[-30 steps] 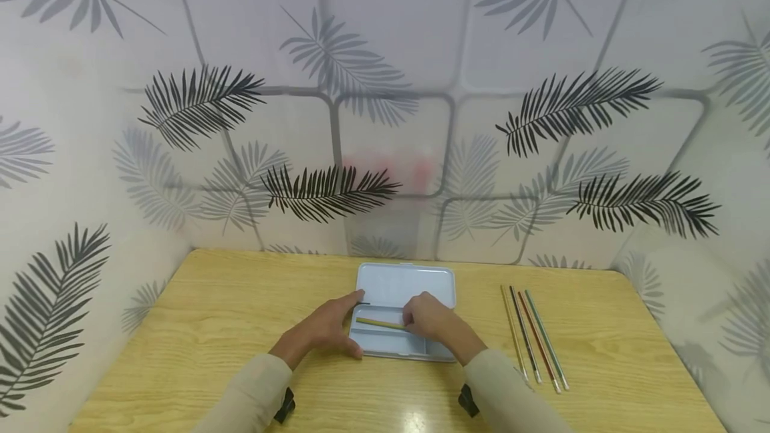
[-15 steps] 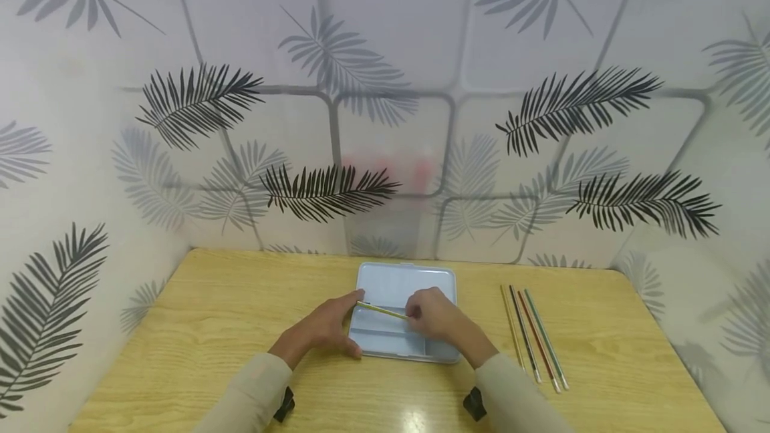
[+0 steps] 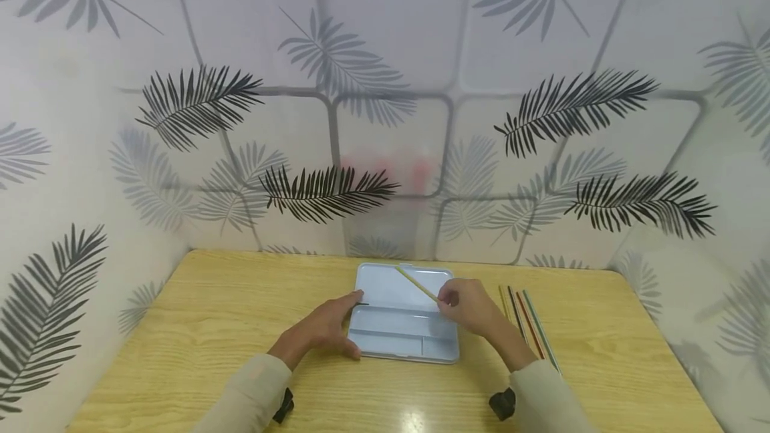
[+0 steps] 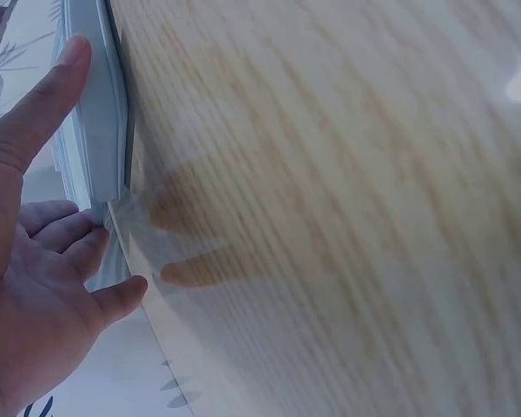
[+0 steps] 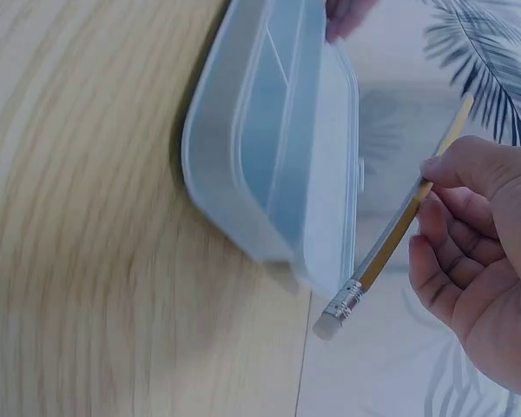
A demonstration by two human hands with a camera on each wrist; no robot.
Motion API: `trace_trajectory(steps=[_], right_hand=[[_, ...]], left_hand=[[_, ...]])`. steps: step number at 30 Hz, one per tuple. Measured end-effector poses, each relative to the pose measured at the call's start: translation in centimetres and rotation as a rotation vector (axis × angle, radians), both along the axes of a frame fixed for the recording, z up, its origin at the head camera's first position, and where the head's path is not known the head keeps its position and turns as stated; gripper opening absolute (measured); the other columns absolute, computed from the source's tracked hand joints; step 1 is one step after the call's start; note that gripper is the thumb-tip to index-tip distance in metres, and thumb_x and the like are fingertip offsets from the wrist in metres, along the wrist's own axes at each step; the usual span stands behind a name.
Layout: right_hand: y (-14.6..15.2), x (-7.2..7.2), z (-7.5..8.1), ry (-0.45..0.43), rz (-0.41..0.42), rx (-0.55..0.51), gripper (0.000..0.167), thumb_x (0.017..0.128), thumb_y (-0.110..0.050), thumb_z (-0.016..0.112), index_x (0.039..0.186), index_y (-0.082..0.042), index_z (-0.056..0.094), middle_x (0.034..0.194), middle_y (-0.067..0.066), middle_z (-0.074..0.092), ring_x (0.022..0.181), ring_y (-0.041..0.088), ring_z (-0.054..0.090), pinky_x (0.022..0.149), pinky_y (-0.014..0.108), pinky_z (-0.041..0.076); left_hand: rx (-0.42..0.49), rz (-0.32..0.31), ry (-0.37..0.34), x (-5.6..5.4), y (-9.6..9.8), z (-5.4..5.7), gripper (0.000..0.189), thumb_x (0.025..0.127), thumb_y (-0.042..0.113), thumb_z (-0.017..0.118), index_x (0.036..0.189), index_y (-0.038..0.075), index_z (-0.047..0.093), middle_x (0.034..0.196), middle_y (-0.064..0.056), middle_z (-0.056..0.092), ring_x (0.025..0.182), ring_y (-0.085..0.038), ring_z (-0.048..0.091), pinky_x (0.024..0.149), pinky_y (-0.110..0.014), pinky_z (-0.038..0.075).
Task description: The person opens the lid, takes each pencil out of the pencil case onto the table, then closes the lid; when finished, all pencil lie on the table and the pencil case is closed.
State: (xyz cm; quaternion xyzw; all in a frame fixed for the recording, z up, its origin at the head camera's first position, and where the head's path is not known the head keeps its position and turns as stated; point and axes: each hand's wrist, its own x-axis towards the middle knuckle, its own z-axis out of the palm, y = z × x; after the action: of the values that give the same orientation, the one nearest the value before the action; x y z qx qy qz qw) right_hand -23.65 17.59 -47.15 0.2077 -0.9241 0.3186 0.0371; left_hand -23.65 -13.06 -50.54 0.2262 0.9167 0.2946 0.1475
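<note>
A light-blue pencil case [image 3: 385,343] lies open on the table, its lid [image 3: 374,282] folded back away from me. Its compartments look bare in the head view. My left hand [image 3: 325,326] rests against the case's left end, thumb stretched along the near side and fingers loosely extended, as the left wrist view [image 4: 39,321] shows. Above the lid's right part, my right hand [image 3: 472,303] pinches a yellow pencil [image 3: 415,282] between thumb and fingers. The pencil is tilted, and its white eraser end [image 5: 328,326] shows below the fingers in the right wrist view.
Right of the case several pencils lie side by side on the wooden table [image 3: 259,286]: a yellow one [image 3: 503,301], a dark one [image 3: 516,315], a red one [image 3: 531,325] and a green one [image 3: 541,327]. A leaf-patterned curtain [image 3: 391,232] surrounds the table's back and sides.
My right hand has lifted the yellow pencil out of the case's compartment and moved it right and away from me, over the lid. My left hand stays at the case's left end.
</note>
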Motion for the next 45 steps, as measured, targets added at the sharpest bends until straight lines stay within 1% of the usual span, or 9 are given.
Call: trace_trajectory(steps=[4,8,13,18,25,31,36,41,45], right_hand=[[1.8,0.5,0.2,0.029,-0.122,0.017,0.005,0.080,-0.007,0.066,0.080,-0.002,0.067,0.074,0.004,0.066,0.067,0.010,0.057,0.058,0.020,0.049],[3.8,1.1,0.5,0.008,-0.240,0.019,0.010,0.081,-0.007,0.063,0.086,0.000,0.067,0.077,0.008,0.068,0.065,0.012,0.059,0.056,0.022,0.051],[6.4,2.1,0.9,-0.036,-0.324,0.008,0.015,0.084,-0.008,0.059,0.091,0.003,0.067,0.081,0.010,0.069,0.072,0.017,0.063,0.062,0.028,0.055],[8.5,3.2,1.2,-0.062,-0.390,0.012,0.017,0.085,-0.009,0.057,0.090,0.004,0.067,0.082,0.013,0.069,0.072,0.021,0.065,0.062,0.032,0.055],[11.1,4.0,1.0,-0.128,-0.438,0.042,0.022,0.087,-0.011,0.057,0.092,0.009,0.066,0.086,0.022,0.069,0.071,0.025,0.065,0.061,0.036,0.056],[12.7,4.4,0.5,-0.164,-0.465,0.062,0.025,0.086,-0.012,0.057,0.091,0.010,0.066,0.086,0.023,0.069,0.071,0.026,0.066,0.061,0.036,0.057],[13.9,4.7,-0.2,-0.202,-0.490,0.082,0.023,0.084,-0.010,0.056,0.088,0.010,0.067,0.082,0.020,0.069,0.066,0.022,0.061,0.056,0.032,0.054],[14.9,5.0,-0.9,-0.219,-0.502,0.097,0.022,0.079,-0.008,0.054,0.083,0.009,0.068,0.068,0.011,0.066,0.057,0.017,0.054,0.051,0.027,0.048],[15.4,5.2,-1.5,-0.258,-0.511,0.108,0.023,0.079,-0.009,0.055,0.083,0.010,0.067,0.062,0.007,0.063,0.054,0.016,0.052,0.050,0.028,0.048]], left_hand=[[0.000,-0.003,-0.004,-0.1,0.0,-0.3,0.114,0.059,0.033,0.090,0.150,0.007,0.026,0.152,-0.012,0.035,0.140,-0.030,0.035,0.114,-0.046,0.032],[-0.006,-0.003,0.001,-0.2,0.0,-0.5,0.114,0.059,0.035,0.090,0.150,0.007,0.026,0.152,-0.011,0.035,0.140,-0.030,0.035,0.114,-0.046,0.032],[0.000,-0.013,0.005,-0.3,0.0,-0.6,0.115,0.059,0.037,0.090,0.150,0.008,0.026,0.153,-0.011,0.034,0.140,-0.029,0.034,0.115,-0.046,0.031],[0.002,-0.021,0.012,-0.3,0.0,-0.5,0.115,0.059,0.037,0.090,0.150,0.007,0.025,0.153,-0.011,0.033,0.141,-0.029,0.034,0.115,-0.046,0.031],[0.010,-0.009,0.000,-0.2,0.0,-0.5,0.115,0.059,0.036,0.090,0.150,0.007,0.026,0.153,-0.011,0.033,0.141,-0.030,0.033,0.115,-0.046,0.031],[0.006,-0.010,0.009,-0.1,0.1,-0.5,0.115,0.059,0.036,0.090,0.150,0.007,0.026,0.153,-0.011,0.034,0.140,-0.030,0.034,0.115,-0.046,0.032],[0.015,-0.007,0.006,-0.1,0.0,-0.5,0.114,0.059,0.034,0.090,0.149,0.006,0.026,0.152,-0.012,0.035,0.140,-0.030,0.035,0.114,-0.047,0.032],[0.010,-0.007,0.003,-0.1,-0.1,-0.5,0.114,0.060,0.035,0.090,0.150,0.007,0.026,0.153,-0.011,0.034,0.140,-0.030,0.034,0.114,-0.047,0.032],[0.013,-0.010,0.006,-0.1,-0.1,-0.6,0.114,0.060,0.034,0.090,0.150,0.006,0.026,0.152,-0.012,0.034,0.140,-0.031,0.034,0.114,-0.048,0.032]])
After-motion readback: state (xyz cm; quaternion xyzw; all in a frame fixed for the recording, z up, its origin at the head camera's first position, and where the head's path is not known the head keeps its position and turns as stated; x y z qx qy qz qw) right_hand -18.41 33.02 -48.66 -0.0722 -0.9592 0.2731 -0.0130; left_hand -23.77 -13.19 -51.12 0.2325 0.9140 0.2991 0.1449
